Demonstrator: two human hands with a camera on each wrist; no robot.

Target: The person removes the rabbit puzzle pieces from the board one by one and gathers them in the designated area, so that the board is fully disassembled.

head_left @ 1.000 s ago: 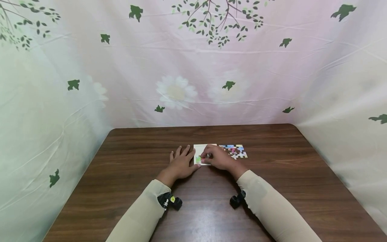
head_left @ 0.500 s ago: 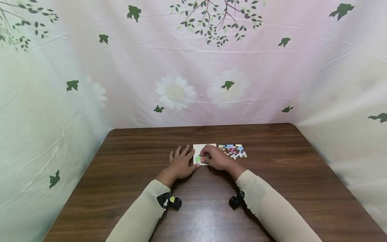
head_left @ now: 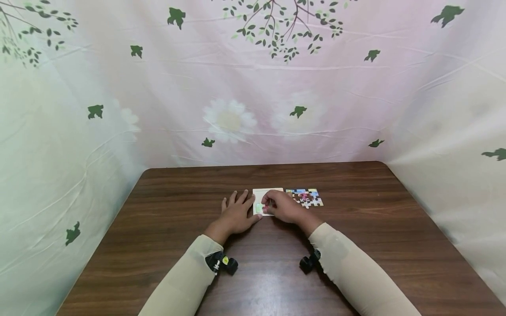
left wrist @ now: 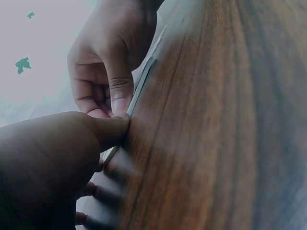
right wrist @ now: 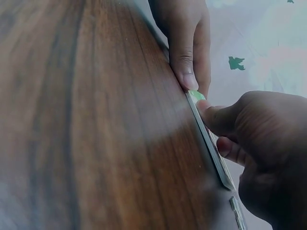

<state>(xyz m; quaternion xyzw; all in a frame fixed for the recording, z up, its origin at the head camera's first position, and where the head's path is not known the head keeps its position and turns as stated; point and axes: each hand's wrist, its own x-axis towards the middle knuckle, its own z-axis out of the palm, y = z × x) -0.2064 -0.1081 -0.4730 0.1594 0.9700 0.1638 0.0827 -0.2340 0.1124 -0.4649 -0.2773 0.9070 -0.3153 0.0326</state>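
Observation:
A white puzzle tray (head_left: 258, 193) lies on the table between the hands. A light green jigsaw piece (head_left: 259, 208) is at its near left corner. My left hand (head_left: 236, 217) rests on the tabletop with fingers spread at the tray's left side, its thumb on the tray's near edge. Over the tray, my right hand (head_left: 283, 206) has curled fingers and pinches at the green piece. In the right wrist view, the right thumb (right wrist: 213, 115) touches this green piece, close to the left thumb (right wrist: 187, 79). The right hand hides much of the tray.
Several loosely joined jigsaw pieces (head_left: 312, 197) lie just right of the tray, partly behind the right hand. The brown wooden table (head_left: 178, 197) extends around them. A printed cloth backdrop (head_left: 253, 87) hangs beyond the far edge and on both sides.
The green piece, tilted under the right fingertips earlier, now lies flatter in the tray corner. The right fingers have shifted only slightly. The left hand has stayed in place.

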